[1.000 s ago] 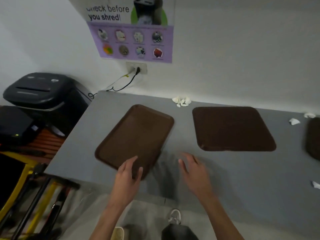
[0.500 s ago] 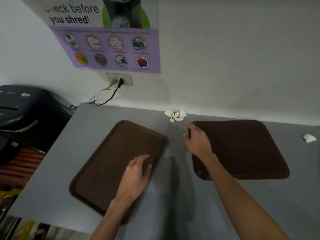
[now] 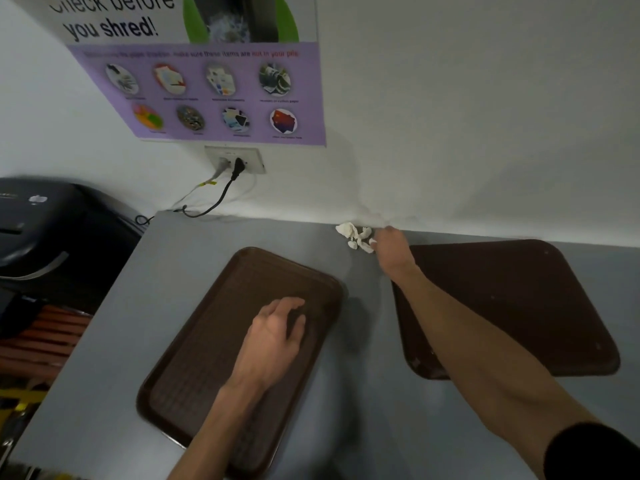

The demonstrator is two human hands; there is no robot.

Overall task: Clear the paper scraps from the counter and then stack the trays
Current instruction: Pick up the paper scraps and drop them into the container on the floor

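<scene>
A small heap of white paper scraps (image 3: 353, 234) lies on the grey counter (image 3: 194, 258) against the wall. My right hand (image 3: 393, 249) reaches to the heap's right side and touches it. Its fingertips are hidden behind the back of the hand, so whether they pinch a scrap does not show. A brown tray (image 3: 221, 327) lies right side up on the left at an angle. My left hand (image 3: 275, 336) rests on its inner surface with loosely bent fingers and holds nothing. A second brown tray (image 3: 519, 299) lies upside down on the right, partly under my right forearm.
A black shredder (image 3: 52, 230) stands left of the counter. A wall socket (image 3: 235, 160) with a black cable sits under a purple poster (image 3: 214, 91). The counter's left edge runs diagonally past the left tray.
My right hand has moved from the right tray's near-left corner forward to the scrap heap at the wall. My left hand stays on the left tray. The view has come closer.
</scene>
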